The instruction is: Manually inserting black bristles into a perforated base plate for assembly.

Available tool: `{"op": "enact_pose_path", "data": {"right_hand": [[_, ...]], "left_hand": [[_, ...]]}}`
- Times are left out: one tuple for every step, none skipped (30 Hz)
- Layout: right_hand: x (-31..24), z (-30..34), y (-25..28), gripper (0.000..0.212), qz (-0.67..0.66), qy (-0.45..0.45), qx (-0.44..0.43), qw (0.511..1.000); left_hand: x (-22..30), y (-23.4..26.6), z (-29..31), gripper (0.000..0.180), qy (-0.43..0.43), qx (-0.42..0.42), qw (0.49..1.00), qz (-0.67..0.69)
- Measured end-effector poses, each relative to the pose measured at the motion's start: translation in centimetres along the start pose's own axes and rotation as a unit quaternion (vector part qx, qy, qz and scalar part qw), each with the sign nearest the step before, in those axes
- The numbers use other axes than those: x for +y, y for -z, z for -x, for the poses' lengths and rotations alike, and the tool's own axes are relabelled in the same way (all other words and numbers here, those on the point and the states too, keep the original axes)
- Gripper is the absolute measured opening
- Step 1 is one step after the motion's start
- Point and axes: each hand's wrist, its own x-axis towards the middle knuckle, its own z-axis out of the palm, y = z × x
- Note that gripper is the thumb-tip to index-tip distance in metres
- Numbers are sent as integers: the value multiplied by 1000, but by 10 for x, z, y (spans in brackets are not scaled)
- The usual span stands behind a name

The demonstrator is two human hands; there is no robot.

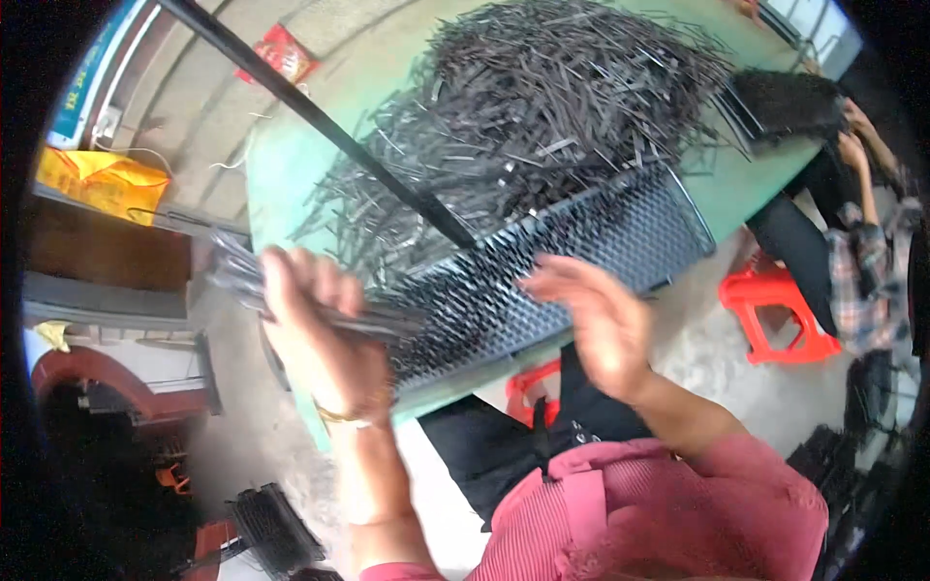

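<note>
My left hand [320,320] is closed around a bundle of thin dark strips [373,322], whose ends stick out on both sides of the fist. Below and beside it lies a long dark tray [620,237] with a grid of small cells. Short dark pieces stand up densely across the tray's left and middle part, while bare cells show at its right. Over the tray's near edge hovers my right hand [605,324], fingers stretched toward the left and slightly blurred, with nothing visible in them. A large heap of loose dark strips [552,107] covers the table behind the tray.
A black pole [329,126] slants down to the tray across the green table [281,184]. At the right, another person's hands [854,136] hold a similar filled tray [790,102]. A red stool [775,305] stands near that person. A yellow bag [107,184] lies at the left.
</note>
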Motion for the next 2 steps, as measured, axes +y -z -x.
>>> {"op": "enact_pose_path", "data": {"right_hand": [[12, -2, -14, 44, -136, -117, -40, 983], [23, 2, -30, 52, -330, -183, -65, 924]], "left_hand": [[-15, 2, 24, 16, 16, 15, 1000, -4], [-34, 22, 43, 22, 45, 6, 997, 55]]}}
